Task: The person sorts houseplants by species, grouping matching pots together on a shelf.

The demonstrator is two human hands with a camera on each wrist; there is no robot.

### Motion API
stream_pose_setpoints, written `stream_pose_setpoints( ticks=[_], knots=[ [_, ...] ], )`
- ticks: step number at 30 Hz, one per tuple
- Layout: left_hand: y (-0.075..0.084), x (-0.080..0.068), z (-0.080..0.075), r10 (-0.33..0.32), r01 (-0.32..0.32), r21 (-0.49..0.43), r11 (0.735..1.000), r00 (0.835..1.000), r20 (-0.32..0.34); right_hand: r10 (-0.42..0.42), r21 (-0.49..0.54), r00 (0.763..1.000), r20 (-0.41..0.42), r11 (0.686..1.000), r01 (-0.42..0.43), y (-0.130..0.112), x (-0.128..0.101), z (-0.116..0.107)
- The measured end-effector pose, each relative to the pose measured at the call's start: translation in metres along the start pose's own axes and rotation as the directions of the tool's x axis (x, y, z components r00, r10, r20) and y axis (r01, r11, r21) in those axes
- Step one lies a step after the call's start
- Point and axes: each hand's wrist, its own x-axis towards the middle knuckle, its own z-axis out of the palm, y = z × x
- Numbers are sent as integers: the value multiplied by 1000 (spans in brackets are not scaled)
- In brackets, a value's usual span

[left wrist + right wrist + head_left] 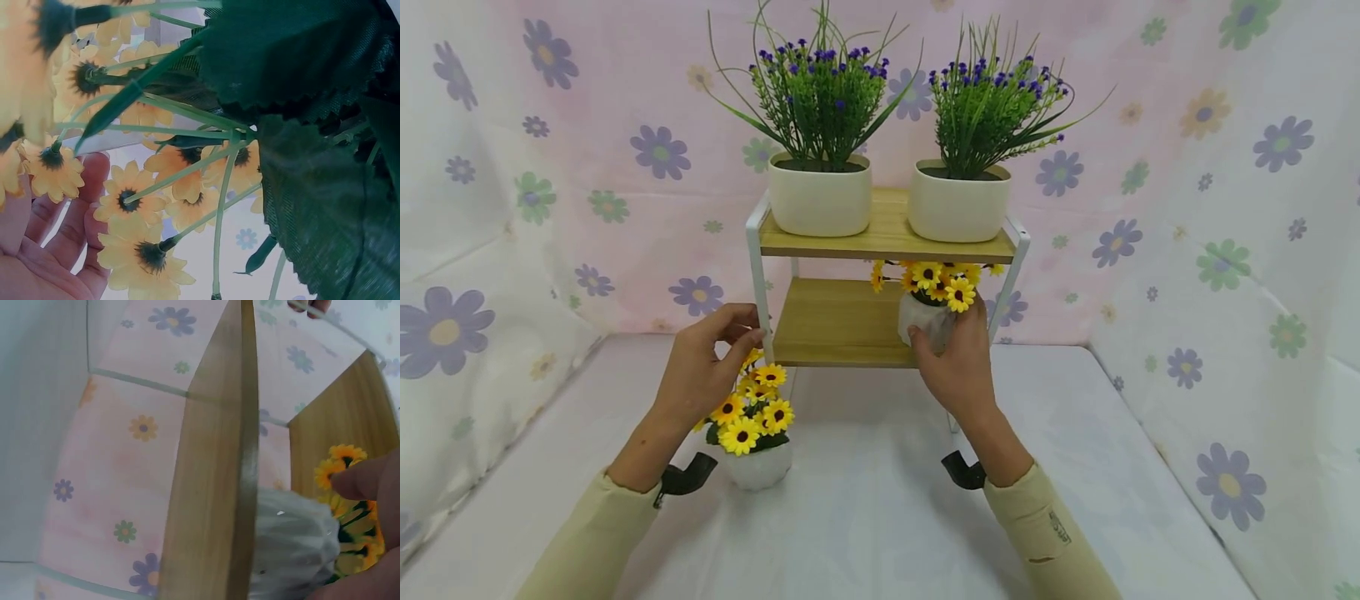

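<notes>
On the right of the lower board of a two-tier shelf rack [842, 321], a white pot of artificial sunflowers [921, 321] stands beneath the upper board. My right hand [958, 358] holds this pot, thumb at the front and fingers round its right side. In the right wrist view the ribbed white pot [290, 544] sits against the wooden board. My left hand [707, 358] pinches the rack's white left front post between thumb and fingers. Below that hand, a second pot of sunflowers [760, 467] rests on the table; its blooms partly cover my left fingers [69, 231] in the left wrist view.
Two cream planters with purple flowers and grass, a left planter [820, 200] and a right planter [958, 204], stand on the upper board. The white-covered table [865, 517] extends in front. A flower-printed cloth [647, 225] encloses the back and sides.
</notes>
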Motion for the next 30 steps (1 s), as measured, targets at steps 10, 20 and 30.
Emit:
stream_pose_setpoints(
  ticks=[10,20,30],
  knots=[
    [-1,0,0,-5,5,-7,1000,1000,1,126,-144,982,139,984,-105,-37,-23,-7],
    [2,2,-2,1,-1,8,1000,1000,0,205,-337,926,316,937,-92,-75,-50,-9],
    [0,0,-1,-1,1,5,1000,1000,-1,116,-199,861,496,980,-17,-61,-63,42]
  ],
)
